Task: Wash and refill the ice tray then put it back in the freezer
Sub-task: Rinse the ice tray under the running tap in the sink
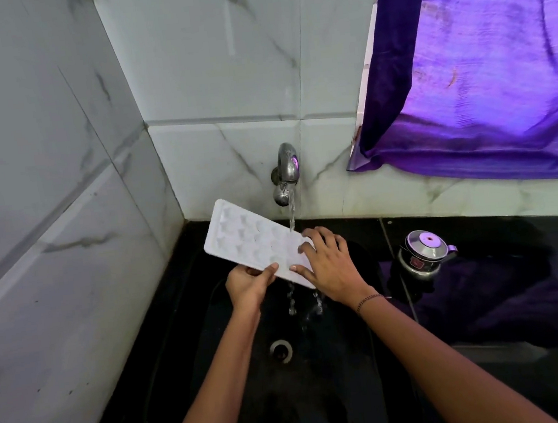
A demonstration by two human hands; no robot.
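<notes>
Over the sink now, with the tray held tilted, far-left end high, cups facing up. Pinching its near edge with the left hand, fingers clamped, thumb on top. Lying flat on its right end with the right hand, fingers spread apart and fairly straight. Water from the tap straight onto the tray beside the right fingertips, then off the near edge toward the drain. On the desk at right, a steel pot; above, a purple curtain.
</notes>
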